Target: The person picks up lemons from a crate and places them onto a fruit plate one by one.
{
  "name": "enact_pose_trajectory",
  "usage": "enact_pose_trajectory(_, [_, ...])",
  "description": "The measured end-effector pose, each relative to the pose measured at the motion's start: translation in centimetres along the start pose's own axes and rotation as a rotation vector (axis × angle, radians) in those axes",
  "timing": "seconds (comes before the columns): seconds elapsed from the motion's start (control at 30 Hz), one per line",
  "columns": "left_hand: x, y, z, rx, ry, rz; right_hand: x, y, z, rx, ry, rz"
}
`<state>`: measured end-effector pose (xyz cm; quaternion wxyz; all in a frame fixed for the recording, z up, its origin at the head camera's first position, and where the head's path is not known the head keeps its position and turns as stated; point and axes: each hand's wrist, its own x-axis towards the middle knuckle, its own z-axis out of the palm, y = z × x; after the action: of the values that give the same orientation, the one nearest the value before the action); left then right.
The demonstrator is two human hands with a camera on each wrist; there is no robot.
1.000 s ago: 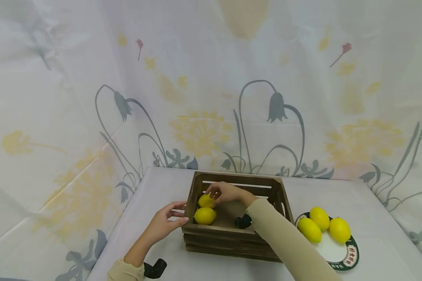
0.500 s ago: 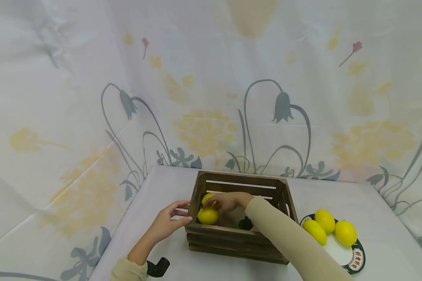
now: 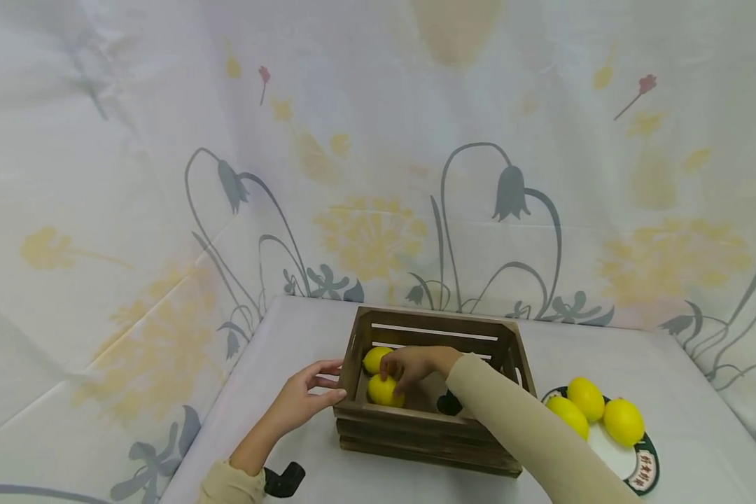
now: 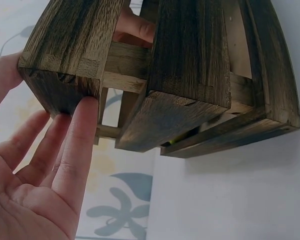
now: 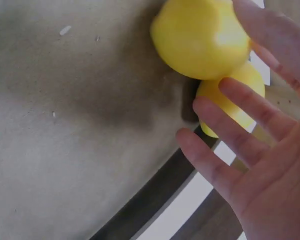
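In the head view, a dark wooden slatted crate [image 3: 428, 434] stands on a white surface. My left hand [image 3: 305, 399] touches its near left corner, fingers fairly straight; the left wrist view shows the fingertips [image 4: 84, 107] against the wood. My right hand [image 3: 412, 365] reaches inside and pinches the nearer lemon [image 3: 384, 392] between thumb and index finger. In the right wrist view that lemon [image 5: 200, 37] sits at the thumb, while the other fingers stretch out loosely. A second lemon [image 3: 376, 359] lies behind it, by the crate's left end.
Right of the crate, a green-rimmed plate [image 3: 617, 458] bears three lemons [image 3: 624, 422], partly hidden by the right sleeve [image 3: 529, 427]. A floral-printed cloth [image 3: 378, 140] hangs behind and at the left. Black wrist-worn devices [image 3: 283, 480] show at both wrists.
My right hand has gone from the far lemon to the nearer one, which has shifted slightly right within the crate. The left hand stays at the corner. The head view has shifted a little.
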<state>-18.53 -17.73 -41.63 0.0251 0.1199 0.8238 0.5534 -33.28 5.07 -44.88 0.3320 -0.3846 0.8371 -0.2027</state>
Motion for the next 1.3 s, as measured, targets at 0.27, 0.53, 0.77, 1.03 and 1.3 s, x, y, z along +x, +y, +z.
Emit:
enact_pose_trajectory(0.27, [-0.1,0.1,0.1,0.008,-0.002,-0.011,0.1,-0.2,0.6,-0.178,-0.020,0.001])
enact_pose_trajectory(0.53, [0.9,-2.9,0.5,-0.019,-0.011,0.004,-0.4,0.6,0.9,-0.245,-0.055,0.084])
enact_pose_trajectory(0.77, [1.1,-3.4,0.3,-0.018,0.001,0.020,-1.6,1.0,0.4,-0.133,-0.066,0.216])
enact_pose_trajectory(1.03, [1.1,-3.2,0.4,0.000,0.008,0.023,-2.1,0.5,-0.4,0.022,0.015,0.110])
enact_pose_trajectory(1.3, [0.9,-3.2,0.4,-0.008,0.015,0.005,-2.9,0.0,-1.6,0.112,0.174,-0.061])
